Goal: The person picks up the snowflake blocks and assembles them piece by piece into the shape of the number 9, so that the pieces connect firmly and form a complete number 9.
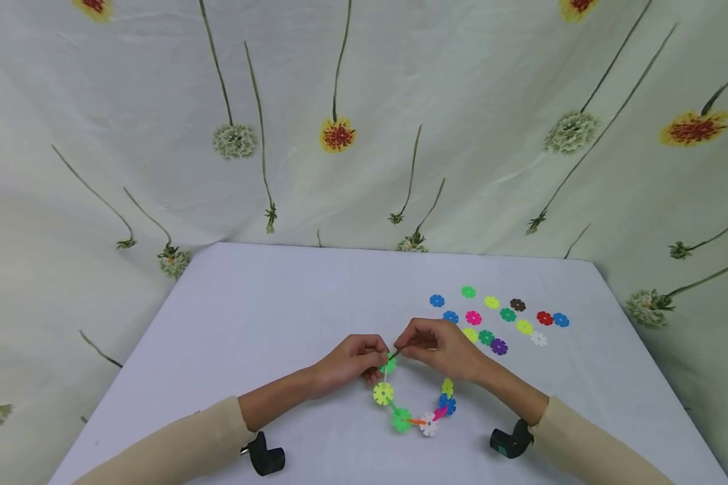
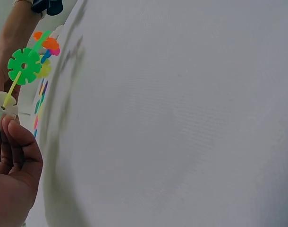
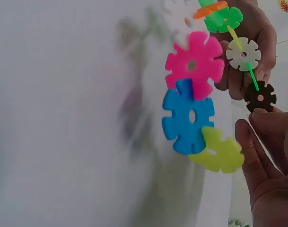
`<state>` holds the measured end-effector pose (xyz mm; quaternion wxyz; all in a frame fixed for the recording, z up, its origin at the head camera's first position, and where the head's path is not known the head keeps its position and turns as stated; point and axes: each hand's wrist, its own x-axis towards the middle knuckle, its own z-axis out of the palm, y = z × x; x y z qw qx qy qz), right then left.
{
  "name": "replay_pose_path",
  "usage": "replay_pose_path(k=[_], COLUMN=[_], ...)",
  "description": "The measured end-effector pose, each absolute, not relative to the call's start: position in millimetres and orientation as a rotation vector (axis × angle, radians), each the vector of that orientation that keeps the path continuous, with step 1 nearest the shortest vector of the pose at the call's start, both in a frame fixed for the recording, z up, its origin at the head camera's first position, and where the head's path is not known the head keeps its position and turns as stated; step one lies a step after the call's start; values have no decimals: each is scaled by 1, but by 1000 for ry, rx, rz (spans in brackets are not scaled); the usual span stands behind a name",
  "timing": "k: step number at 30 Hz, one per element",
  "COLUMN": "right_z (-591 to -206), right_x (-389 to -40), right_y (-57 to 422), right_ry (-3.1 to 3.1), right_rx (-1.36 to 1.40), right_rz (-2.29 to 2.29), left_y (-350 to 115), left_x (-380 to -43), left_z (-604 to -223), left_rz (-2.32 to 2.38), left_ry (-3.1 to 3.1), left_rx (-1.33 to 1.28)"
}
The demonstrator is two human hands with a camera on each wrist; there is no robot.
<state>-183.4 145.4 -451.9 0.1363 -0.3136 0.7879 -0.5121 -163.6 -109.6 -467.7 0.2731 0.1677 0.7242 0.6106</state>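
A curved chain of notched plastic flower discs hangs between my hands, its links slotted into one another. My left hand (image 1: 353,362) pinches one end of it, by the white disc (image 2: 4,105) and a green disc seen edge-on. My right hand (image 1: 443,345) pinches a dark brown flower disc (image 3: 260,98) between thumb and fingertips, its edge meeting that green disc. Further along the chain are a larger green disc (image 2: 24,66), an orange disc (image 3: 210,9), a pink disc (image 3: 195,65), a blue disc (image 3: 188,117) and, at the free end, a yellow disc (image 3: 219,151).
Several loose flower discs lie on the white table (image 1: 267,296) beyond my right hand, among them a red disc (image 1: 544,318), a purple disc (image 1: 499,347) and a brown disc (image 1: 518,305). A flower-printed cloth (image 1: 461,81) hangs behind the table. Black camera mounts (image 1: 512,439) sit at both wrists.
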Motion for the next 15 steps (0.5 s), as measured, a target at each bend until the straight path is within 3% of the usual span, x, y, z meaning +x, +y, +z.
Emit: replay_pose_path(k=[6,15], right_z=[-453,-462], right_x=[-199,-231], right_y=[160,181], right_ry=[2512,2873], right_rx=[-841,-528], right_rz=[-1348,-1065], left_y=[-115,-130], left_x=[-165,-163], left_z=[-473,-475], left_rz=[1647,1667], left_ry=[1972,1941], left_rx=[446,420])
